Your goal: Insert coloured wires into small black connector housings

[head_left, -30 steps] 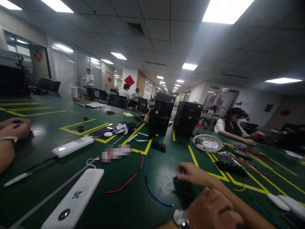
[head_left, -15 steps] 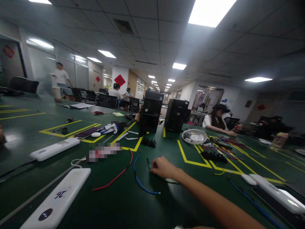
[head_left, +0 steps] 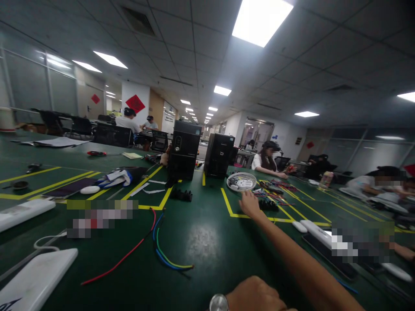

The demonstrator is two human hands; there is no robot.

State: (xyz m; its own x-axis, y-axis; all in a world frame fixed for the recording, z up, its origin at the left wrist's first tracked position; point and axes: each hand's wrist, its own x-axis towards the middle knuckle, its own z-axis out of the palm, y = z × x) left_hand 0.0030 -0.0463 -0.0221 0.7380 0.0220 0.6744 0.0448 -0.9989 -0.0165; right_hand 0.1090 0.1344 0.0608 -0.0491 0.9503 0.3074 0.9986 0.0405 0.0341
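My right hand reaches out over the table at the near rim of a white round slotted basket, beside a bundle of coloured wires. Its fingers look apart, and I see nothing held. At the bottom edge is my left hand, wearing a round watch; its fingers are curled under or cut off by the frame. On the table before me lie a curved red wire, a blue wire and a green-yellow wire alongside the blue one.
Two black computer towers stand mid-table. Black ribbed strips lie near the yellow tape lines. White power banks, a screwdriver and gloves are at left. Across the table sits a person; others sit further off.
My right hand has let go of the green-yellow wire beside the blue one and moved forward and right to the basket. My left hand has come into fuller view. The camera has turned right.
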